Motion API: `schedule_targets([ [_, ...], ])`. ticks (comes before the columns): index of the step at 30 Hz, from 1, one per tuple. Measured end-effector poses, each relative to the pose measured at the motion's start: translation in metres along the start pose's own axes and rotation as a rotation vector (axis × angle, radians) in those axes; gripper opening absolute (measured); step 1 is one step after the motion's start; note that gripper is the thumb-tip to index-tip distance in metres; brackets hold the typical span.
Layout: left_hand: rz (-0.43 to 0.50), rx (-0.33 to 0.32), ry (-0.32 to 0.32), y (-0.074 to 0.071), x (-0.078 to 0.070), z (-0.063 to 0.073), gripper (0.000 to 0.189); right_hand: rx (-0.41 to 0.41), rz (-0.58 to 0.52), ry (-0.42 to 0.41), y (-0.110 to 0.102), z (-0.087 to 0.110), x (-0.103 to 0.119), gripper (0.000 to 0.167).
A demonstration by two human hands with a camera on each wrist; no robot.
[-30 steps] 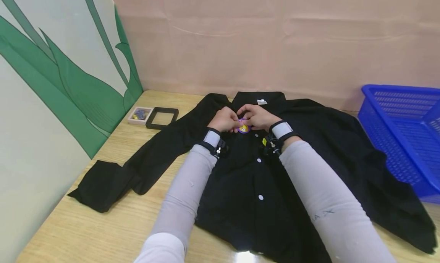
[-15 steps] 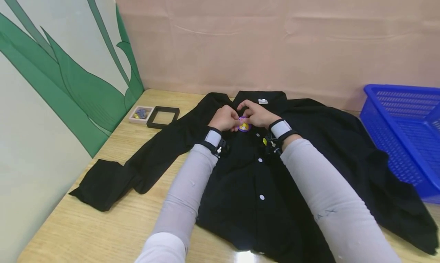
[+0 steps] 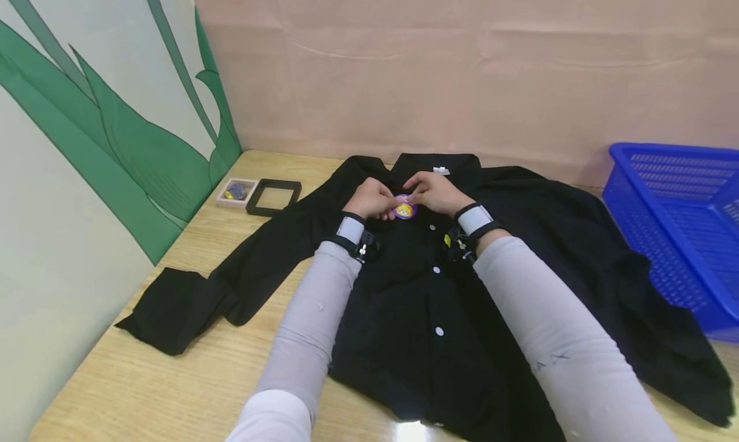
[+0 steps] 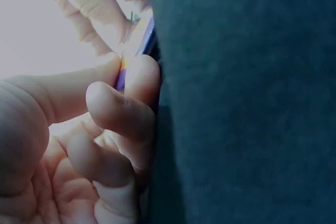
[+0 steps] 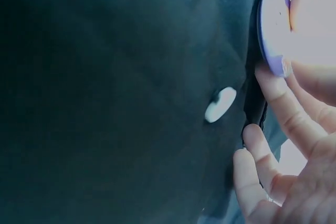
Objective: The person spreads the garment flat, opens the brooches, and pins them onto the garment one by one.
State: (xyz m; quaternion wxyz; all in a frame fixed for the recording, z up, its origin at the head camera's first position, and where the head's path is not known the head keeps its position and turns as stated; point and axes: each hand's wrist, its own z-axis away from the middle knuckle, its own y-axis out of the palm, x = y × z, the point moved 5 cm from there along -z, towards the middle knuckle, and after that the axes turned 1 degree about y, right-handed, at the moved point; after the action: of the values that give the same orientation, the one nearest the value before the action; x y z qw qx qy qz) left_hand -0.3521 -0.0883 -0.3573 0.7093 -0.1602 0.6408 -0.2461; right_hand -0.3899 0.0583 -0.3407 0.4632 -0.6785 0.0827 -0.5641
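A round purple-rimmed pin badge (image 3: 405, 210) with a yellow cartoon figure lies against the upper front of a black shirt (image 3: 398, 288). My left hand (image 3: 372, 199) pinches its left edge; in the left wrist view the thumb (image 4: 79, 85) is on the face and the index finger (image 4: 142, 74) behind the rim. From the other side my right hand (image 3: 439, 193) pinches the badge, its thumb on the front. Seen edge-on in the right wrist view, the badge (image 5: 274, 30) stands close to the cloth, near a white button (image 5: 220, 104). Its back is hidden.
The shirt is spread over a wooden table (image 3: 144, 391), one sleeve (image 3: 254, 269) reaching left. Behind that sleeve sit a small pale box (image 3: 235, 193) with small items and a black square frame (image 3: 274, 197). A blue plastic basket (image 3: 664, 237) stands at the right.
The badge has shifted slightly left with my left hand, and more of its face shows between the fingers. My right hand has changed only a little.
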Motion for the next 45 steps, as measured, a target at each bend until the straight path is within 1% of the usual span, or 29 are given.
schedule_targets([
  [3,0.020,-0.012,-0.050,-0.001,0.005,-0.002,0.025,0.004,0.038,-0.002,0.000,0.001,-0.002,0.025],
  [5,0.016,-0.021,-0.070,-0.002,0.007,-0.002,0.023,0.015,0.075,-0.007,0.001,0.002,-0.003,0.024],
  [7,-0.014,-0.035,-0.055,-0.003,0.005,-0.001,0.020,0.026,0.130,-0.004,0.001,0.002,-0.003,0.024],
  [8,-0.042,-0.046,-0.037,-0.004,0.003,0.000,0.019,0.029,0.160,0.003,0.001,0.003,-0.003,0.025],
  [12,-0.189,-0.114,0.033,-0.010,-0.004,0.004,0.024,0.040,0.298,0.044,0.000,0.005,-0.001,0.038],
  [14,-0.240,-0.138,0.035,-0.012,-0.005,0.005,0.028,0.045,0.358,0.073,0.000,0.007,0.000,0.044],
  [16,-0.262,-0.148,0.014,-0.014,-0.002,0.005,0.030,0.055,0.404,0.104,0.001,0.009,0.001,0.048],
  [18,-0.279,-0.155,-0.008,-0.016,0.000,0.004,0.031,0.061,0.425,0.135,0.001,0.011,0.002,0.051],
  [22,-0.286,-0.152,-0.037,-0.018,0.004,0.004,0.032,0.067,0.441,0.180,0.001,0.013,0.003,0.056],
  [26,-0.282,-0.134,-0.053,-0.017,0.004,0.004,0.034,0.075,0.439,0.183,0.001,0.013,0.001,0.057],
  [30,-0.296,-0.130,-0.069,-0.018,0.005,0.007,0.035,0.088,0.428,0.128,0.002,0.013,-0.001,0.055],
  [34,-0.326,-0.124,-0.068,-0.017,0.001,0.012,0.033,0.076,0.386,0.041,-0.007,0.020,-0.008,0.049],
  [37,-0.352,-0.110,-0.069,-0.018,-0.003,0.016,0.032,0.056,0.376,-0.001,-0.017,0.029,-0.013,0.045],
  [39,-0.363,-0.096,-0.069,-0.019,-0.006,0.019,0.033,0.043,0.385,-0.010,-0.024,0.037,-0.015,0.044],
  [42,-0.385,-0.075,-0.059,-0.020,-0.009,0.022,0.034,0.049,0.380,0.004,-0.030,0.054,-0.018,0.044],
  [45,-0.408,-0.052,-0.043,-0.020,-0.013,0.025,0.034,0.081,0.375,0.022,-0.032,0.073,-0.019,0.047],
])
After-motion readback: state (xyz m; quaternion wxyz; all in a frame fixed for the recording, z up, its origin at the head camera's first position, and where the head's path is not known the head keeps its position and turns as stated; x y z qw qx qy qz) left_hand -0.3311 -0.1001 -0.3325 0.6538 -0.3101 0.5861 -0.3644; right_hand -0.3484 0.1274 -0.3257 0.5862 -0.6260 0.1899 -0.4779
